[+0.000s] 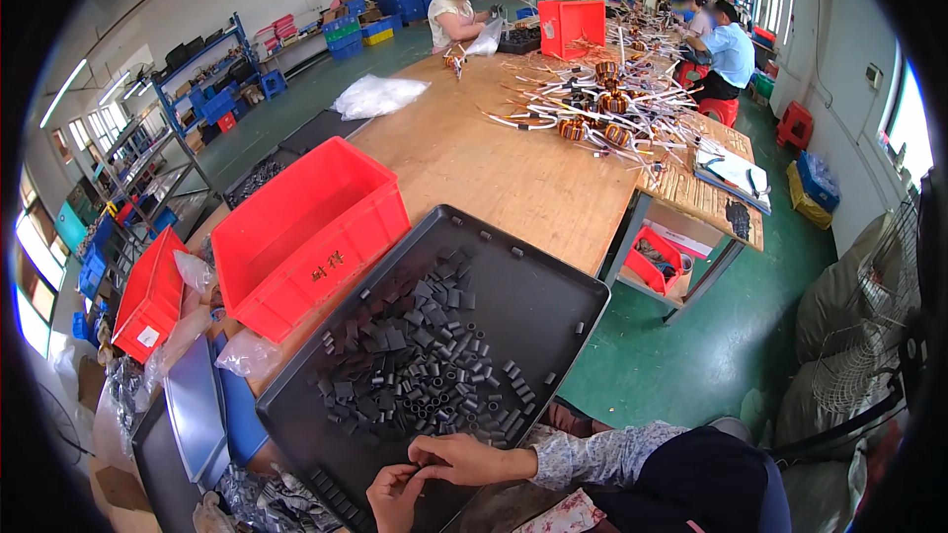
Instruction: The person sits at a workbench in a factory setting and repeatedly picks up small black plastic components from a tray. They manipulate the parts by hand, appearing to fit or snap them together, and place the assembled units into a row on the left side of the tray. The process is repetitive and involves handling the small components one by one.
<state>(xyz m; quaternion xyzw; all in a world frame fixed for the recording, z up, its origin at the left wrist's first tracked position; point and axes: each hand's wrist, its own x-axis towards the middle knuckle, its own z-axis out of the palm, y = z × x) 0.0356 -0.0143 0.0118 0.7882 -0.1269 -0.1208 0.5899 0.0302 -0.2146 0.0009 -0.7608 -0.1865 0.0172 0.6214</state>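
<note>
The left hand [395,495] and the right hand [462,458] meet at the near edge of a large black tray [553,296] that rests on the wooden tabletop [494,168]. Both hands pinch one small dark part [420,472] between them: the grip of the right hand is pressed together on it with thumb and forefinger, and the grip of the left hand is curled closed around its other end. The part is too small to show its exact shape. A heap of dark grey cores [425,360], short tubes and flat blocks mixed together, lies in the middle of the tray, just beyond the hands. A red bin [306,227] stands on the tabletop, touching the tray's left side, and a second red bin [150,291] sits lower, farther to the left. Clear plastic bags [378,95] lie farther along the tabletop. A spread of wound coils with loose white leads [602,109] covers the far right part of the tabletop. Two other people are seated at the far end, well apart from the hands.
</note>
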